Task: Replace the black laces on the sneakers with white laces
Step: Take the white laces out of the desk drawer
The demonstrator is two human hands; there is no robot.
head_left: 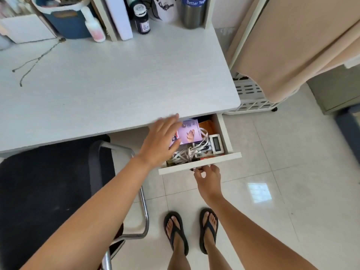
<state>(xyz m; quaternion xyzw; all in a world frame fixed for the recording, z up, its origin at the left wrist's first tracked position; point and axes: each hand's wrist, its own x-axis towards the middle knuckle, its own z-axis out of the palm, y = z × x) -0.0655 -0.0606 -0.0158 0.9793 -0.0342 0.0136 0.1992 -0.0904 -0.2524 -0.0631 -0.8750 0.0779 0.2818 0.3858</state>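
Observation:
A white drawer stands pulled out from under the white desk. Inside it lies a tangle of white laces beside a purple packet and a small white device. My left hand reaches over the drawer's left part with straight fingers, holding nothing, a little above the laces. My right hand is below the drawer front, its fingers curled at a small dark handle on the front's lower edge. No sneakers are in view.
A black chair with a chrome arm stands left of the drawer. On the desk's back edge are a blue basket, bottles and a steel tumbler. A white crate and beige fabric sit right. My feet in sandals stand on the tiles.

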